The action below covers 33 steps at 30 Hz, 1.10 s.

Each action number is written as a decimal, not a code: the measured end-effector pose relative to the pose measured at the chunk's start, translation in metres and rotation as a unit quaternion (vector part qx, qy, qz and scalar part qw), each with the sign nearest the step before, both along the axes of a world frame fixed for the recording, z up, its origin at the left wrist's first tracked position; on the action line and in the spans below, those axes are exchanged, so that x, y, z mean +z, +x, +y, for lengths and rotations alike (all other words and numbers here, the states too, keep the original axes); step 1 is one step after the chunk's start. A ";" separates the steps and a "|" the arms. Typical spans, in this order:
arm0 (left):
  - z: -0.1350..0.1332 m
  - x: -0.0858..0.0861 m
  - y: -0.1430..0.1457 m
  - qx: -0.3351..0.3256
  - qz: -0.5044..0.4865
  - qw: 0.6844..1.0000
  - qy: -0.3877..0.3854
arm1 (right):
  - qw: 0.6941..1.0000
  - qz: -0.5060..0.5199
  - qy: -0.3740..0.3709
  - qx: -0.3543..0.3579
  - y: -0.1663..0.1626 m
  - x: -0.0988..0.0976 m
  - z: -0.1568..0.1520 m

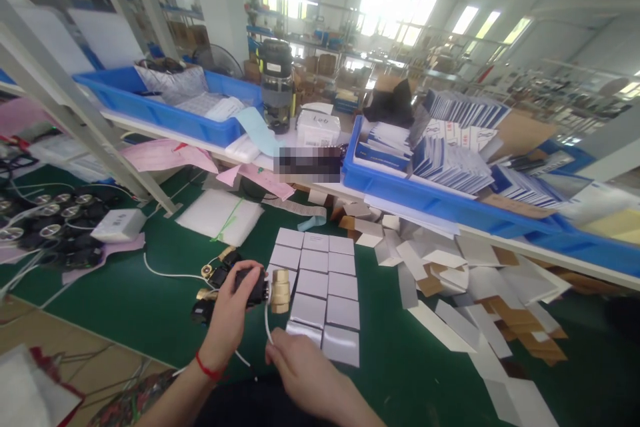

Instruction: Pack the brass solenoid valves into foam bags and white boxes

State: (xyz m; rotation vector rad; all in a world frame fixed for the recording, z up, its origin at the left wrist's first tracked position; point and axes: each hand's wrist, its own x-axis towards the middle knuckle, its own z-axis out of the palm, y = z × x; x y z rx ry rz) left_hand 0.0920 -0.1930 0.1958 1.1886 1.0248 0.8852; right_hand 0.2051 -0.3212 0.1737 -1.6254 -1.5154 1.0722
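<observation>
The left hand [231, 310] has its fingers wrapped round a small black valve with a brass threaded end [265, 290]. The right hand [300, 363], just below, pinches the thin white wire [267, 327] between fingertips, beside the grid of small grey-white boxes [320, 293].

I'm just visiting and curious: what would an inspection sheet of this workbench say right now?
Surface: green table mat, largely covered with parts and card.
Job's things: black and brass part held up in the left hand; thin white wire pinched by the right hand.
Clutter: grid of grey flat boxes; heap of unfolded card blanks; similar black parts at far left.
Grippers: left hand closed around the part, red string on the wrist; right hand closed on the wire.
Cables: white cable running across the mat.
Surroundings: blue bins on a raised shelf, bright windows behind.
</observation>
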 end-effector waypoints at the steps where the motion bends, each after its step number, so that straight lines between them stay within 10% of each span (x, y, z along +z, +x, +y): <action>1: 0.003 -0.001 -0.001 0.002 0.042 0.997 0.060 | 1.000 -0.008 0.005 -0.002 0.002 0.010 -0.003; 4: 0.002 -0.002 -0.006 -0.082 0.095 0.984 0.127 | 0.996 -0.003 0.054 -0.069 0.028 0.036 0.000; 7: -0.009 -0.001 -0.009 -0.159 -0.013 0.986 -0.056 | 0.984 0.036 0.086 -0.152 0.047 0.024 0.012; 11: -0.015 0.001 -0.001 -0.041 -0.151 0.942 -0.297 | 0.986 0.015 0.083 -0.143 0.018 -0.022 0.014; 17: -0.009 0.001 0.011 0.084 -0.169 0.930 -0.316 | 0.899 -0.276 0.288 -0.182 -0.020 -0.023 -0.001; 26: -0.031 -0.002 0.007 0.023 -0.171 0.934 -0.314 | 0.888 0.261 0.145 -0.350 -0.015 0.002 0.013; 33: -0.034 -0.007 0.008 -0.010 -0.162 0.945 -0.285 | 0.848 0.338 0.169 -0.373 -0.016 0.008 0.015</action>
